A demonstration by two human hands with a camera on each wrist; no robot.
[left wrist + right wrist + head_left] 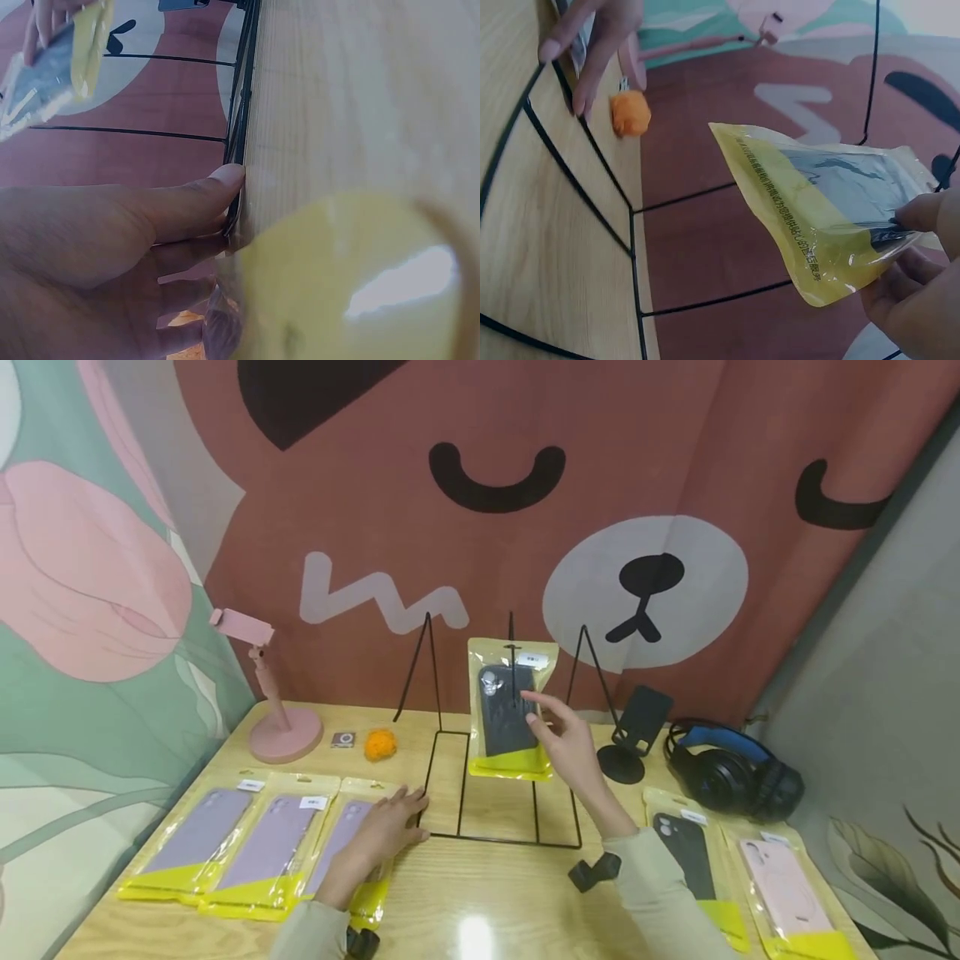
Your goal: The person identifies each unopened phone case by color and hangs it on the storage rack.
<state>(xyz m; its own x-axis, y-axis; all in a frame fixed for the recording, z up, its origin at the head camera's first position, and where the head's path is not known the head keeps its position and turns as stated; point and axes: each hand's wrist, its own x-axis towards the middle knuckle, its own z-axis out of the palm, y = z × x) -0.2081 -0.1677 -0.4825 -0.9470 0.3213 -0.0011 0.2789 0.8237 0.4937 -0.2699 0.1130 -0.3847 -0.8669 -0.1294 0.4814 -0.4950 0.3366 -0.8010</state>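
Fingers of my right hand (570, 745) touch the bagged dark phone case (498, 727) hooked on the wire rack (502, 841), grip unclear; left hand (386, 831), fingers extended, touches the rack. Hanging seems nearly done; I'd settle it next.

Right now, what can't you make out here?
Head view: part of the rightmost purple case, hidden by the left hand.
Head view: print on the white stickers, too small.
Left wrist view: yellow foreground shape, blurred.
Right wrist view: right hand, cut off by right edge.

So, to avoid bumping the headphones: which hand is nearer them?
Right: the right hand holds the packet left of the headphones; the left hand touches the rack, farther left.
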